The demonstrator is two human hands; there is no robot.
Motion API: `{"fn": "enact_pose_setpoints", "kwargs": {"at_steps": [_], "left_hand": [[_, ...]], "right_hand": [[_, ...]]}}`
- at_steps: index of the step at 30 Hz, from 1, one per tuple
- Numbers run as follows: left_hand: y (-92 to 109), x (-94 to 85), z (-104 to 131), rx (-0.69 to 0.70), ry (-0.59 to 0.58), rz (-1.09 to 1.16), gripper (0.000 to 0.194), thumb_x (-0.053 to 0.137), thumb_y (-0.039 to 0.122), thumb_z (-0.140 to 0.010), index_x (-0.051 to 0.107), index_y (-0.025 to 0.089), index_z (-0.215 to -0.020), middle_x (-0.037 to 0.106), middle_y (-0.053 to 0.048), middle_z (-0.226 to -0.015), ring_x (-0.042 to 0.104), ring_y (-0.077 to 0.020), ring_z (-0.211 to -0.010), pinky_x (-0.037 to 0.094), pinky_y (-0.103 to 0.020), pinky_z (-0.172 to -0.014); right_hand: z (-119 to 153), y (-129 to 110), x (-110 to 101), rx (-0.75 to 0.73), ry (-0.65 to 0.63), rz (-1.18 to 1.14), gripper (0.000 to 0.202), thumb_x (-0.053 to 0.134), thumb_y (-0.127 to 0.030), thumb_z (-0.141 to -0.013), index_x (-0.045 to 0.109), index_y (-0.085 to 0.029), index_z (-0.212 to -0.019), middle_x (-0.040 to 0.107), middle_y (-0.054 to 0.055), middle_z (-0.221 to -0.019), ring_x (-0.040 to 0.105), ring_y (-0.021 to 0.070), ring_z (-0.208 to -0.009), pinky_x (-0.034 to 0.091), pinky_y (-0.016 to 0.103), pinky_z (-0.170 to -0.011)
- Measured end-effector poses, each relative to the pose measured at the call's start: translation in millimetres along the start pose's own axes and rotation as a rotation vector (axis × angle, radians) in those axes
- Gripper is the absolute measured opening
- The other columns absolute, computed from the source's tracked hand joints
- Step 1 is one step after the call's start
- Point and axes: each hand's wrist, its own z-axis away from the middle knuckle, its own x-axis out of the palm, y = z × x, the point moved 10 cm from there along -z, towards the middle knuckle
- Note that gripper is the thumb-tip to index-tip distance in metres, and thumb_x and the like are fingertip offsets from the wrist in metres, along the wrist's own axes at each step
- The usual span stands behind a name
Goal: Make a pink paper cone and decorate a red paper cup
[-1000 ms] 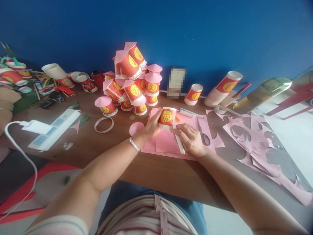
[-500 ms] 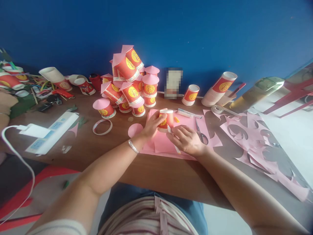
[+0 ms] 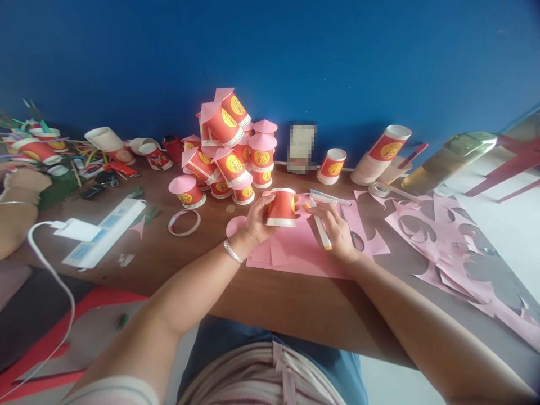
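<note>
A light, even hold on the cup (image 3: 282, 209) should serve best, as its thin wall could dent; turn it slowly under the marker (image 3: 323, 230). Mid-frame, the left hand (image 3: 256, 218) wraps the cup; just right, the right hand (image 3: 337, 232) pinches the marker. The cup is red, white-rimmed, wide end down, 1 yellow emblem partly showing

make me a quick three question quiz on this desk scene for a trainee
1. Which hand holds a red cup?
2. True or false: the power strip lies to the left of the pink sheets.
3. What does the right hand hold: a) a tape roll, b) a pen, c) a bottle?

Key: 1. The left hand; 2. True; 3. b.
</note>
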Motion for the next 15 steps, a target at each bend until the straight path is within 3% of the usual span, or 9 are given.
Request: {"fn": "enact_pose_setpoints", "kwargs": {"at_steps": [8, 15], "left_hand": [[1.5, 13.7, 5.6, -0.033, -0.056, 0.056, 0.043, 0.071, 0.041, -0.081, 0.067, 0.011, -0.111, 0.076, -0.016, -0.105, 0.074, -0.0312, -0.099, 0.058, -0.049, -0.093], [0.5, 14.8, 6.9, -0.060, -0.031, 0.070, 0.045, 0.071, 0.038, -0.080, 0.066, 0.011, -0.115, 0.077, -0.016, -0.105, 0.075, -0.0336, -0.101, 0.059, -0.050, -0.091]], "right_hand": [[2.5, 0.7, 10.6, 0.022, -0.055, 0.002, 0.025, 0.055, -0.028, -0.103, 0.058, -0.025, -0.128, 0.074, 0.010, -0.113, 0.075, 0.0231, -0.095, 0.060, 0.030, -0.066], [3.1, 20.5, 13.0, 0.158, -0.078, -0.010, 0.024, 0.055, -0.034, -0.102, 0.060, -0.024, -0.124, 0.072, 0.012, -0.115, 0.073, 0.0260, -0.101, 0.061, 0.036, -0.074]]}}
